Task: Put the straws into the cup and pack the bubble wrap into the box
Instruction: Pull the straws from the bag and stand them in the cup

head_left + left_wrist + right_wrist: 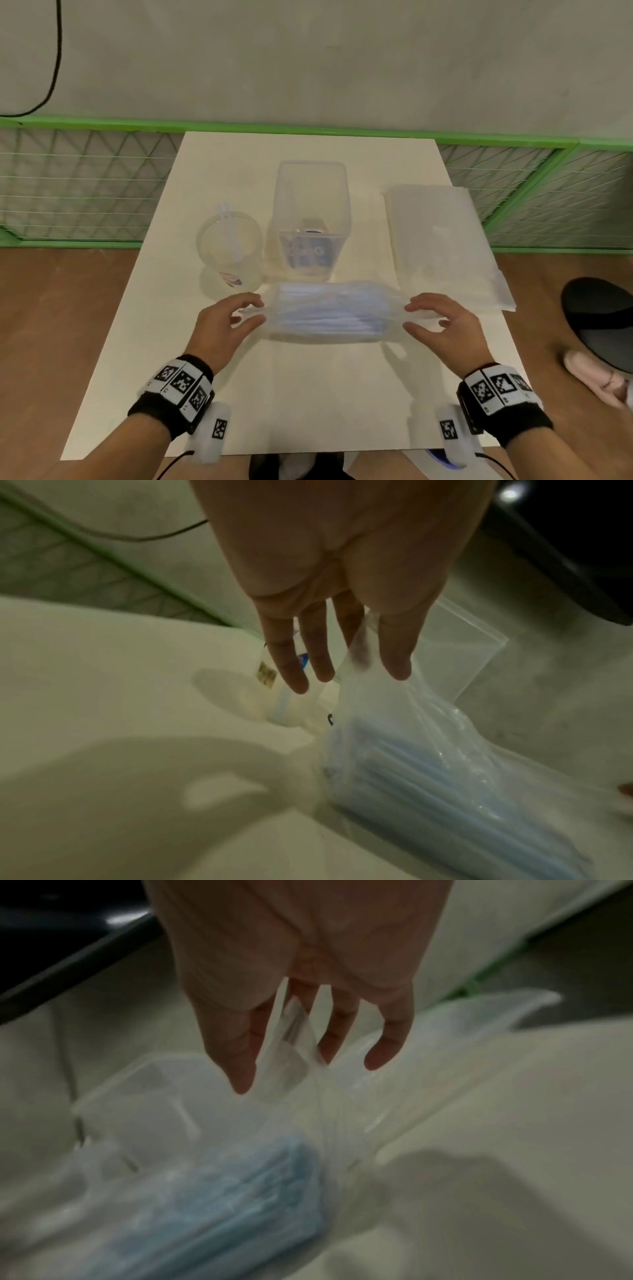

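A clear bag of blue straws [329, 311] lies crosswise near the middle of the white table [308, 394]. My left hand [250, 313] pinches its left end, and my right hand [416, 317] pinches its right end. In the wrist views the plastic [445, 791] [246, 1191] runs up between my fingers [397, 664] [387, 1053]. Behind the bag on the left stands a clear cup [227, 246] with two white straws [229, 229] in it. The clear box [310, 219] stands open in the centre. A flat stack of bubble wrap [442, 246] lies to the right.
A green mesh fence [85, 185] runs behind the table. To the right, beyond the table edge, are a black seat [599, 318] and a pink shoe [596, 377]. A black cable [54, 68] hangs at the top left.
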`<action>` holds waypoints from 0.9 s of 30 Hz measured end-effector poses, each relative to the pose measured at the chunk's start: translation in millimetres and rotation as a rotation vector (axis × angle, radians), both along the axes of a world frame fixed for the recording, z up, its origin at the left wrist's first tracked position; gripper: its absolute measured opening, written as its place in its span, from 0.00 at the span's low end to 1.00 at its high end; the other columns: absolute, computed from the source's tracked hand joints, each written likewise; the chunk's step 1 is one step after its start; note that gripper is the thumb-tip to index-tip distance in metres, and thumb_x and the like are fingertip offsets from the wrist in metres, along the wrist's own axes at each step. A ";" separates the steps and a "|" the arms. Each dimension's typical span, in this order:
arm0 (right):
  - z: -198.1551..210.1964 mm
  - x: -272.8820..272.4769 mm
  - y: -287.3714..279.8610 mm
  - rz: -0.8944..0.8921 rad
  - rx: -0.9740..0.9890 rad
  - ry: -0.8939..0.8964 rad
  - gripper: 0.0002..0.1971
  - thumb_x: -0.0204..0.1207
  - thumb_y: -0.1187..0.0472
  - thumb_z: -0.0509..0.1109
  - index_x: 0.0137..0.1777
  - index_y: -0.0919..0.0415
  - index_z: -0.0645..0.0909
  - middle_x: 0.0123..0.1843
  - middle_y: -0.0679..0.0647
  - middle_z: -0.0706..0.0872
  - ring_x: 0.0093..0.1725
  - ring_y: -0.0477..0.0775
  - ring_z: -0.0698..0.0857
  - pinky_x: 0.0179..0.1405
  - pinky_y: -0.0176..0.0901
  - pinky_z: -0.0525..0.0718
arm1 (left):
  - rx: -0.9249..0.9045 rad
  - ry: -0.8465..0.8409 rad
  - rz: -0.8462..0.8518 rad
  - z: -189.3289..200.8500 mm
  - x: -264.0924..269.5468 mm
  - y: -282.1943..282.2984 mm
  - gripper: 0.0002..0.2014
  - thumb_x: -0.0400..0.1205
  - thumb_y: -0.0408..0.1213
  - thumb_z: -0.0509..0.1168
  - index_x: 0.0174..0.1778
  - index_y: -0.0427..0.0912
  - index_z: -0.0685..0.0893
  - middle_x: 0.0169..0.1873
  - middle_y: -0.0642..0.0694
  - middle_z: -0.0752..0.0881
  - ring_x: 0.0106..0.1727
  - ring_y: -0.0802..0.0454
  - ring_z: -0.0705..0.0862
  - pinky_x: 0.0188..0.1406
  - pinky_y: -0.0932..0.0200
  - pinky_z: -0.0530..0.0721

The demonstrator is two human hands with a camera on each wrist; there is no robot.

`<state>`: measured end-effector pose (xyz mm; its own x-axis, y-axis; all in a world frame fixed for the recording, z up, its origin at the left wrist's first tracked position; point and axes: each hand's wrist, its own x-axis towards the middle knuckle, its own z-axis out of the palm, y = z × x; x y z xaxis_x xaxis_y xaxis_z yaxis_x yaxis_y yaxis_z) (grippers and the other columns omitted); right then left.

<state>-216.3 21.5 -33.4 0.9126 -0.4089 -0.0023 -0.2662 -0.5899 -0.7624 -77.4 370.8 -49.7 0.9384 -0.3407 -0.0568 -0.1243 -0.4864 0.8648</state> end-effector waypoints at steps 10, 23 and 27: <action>16.2 15.1 -15.9 0.052 -0.420 0.032 0.05 0.76 0.49 0.75 0.45 0.35 0.83 0.40 0.27 0.82 0.45 0.43 0.87 0.48 0.61 0.81 | 0.026 -0.082 0.085 15.3 1.5 4.1 0.18 0.74 0.24 0.76 0.39 0.57 0.88 0.41 0.62 0.90 0.41 0.66 0.87 0.44 0.79 0.79; 47.5 75.8 93.5 0.512 -0.162 -0.078 0.09 0.78 0.61 0.69 0.56 0.51 0.85 0.53 0.46 0.88 0.48 0.47 0.85 0.52 0.44 0.81 | -0.136 0.182 0.256 24.2 -6.7 -0.7 0.07 0.72 0.24 0.78 0.35 0.40 0.91 0.32 0.46 0.92 0.36 0.47 0.92 0.37 0.75 0.84; 35.3 98.5 153.1 0.641 -0.276 0.006 0.14 0.80 0.52 0.67 0.63 0.52 0.83 0.62 0.49 0.86 0.60 0.56 0.81 0.59 0.55 0.77 | -0.138 0.129 0.132 26.6 -4.8 3.5 0.12 0.75 0.24 0.75 0.36 0.48 0.92 0.37 0.47 0.92 0.38 0.46 0.90 0.41 0.66 0.87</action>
<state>-117.8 174.6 2.0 0.9745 0.2238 0.0182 0.1952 -0.8042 -0.5614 -82.2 374.3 -23.1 0.9633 -0.2287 -0.1405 0.0483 -0.3672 0.9289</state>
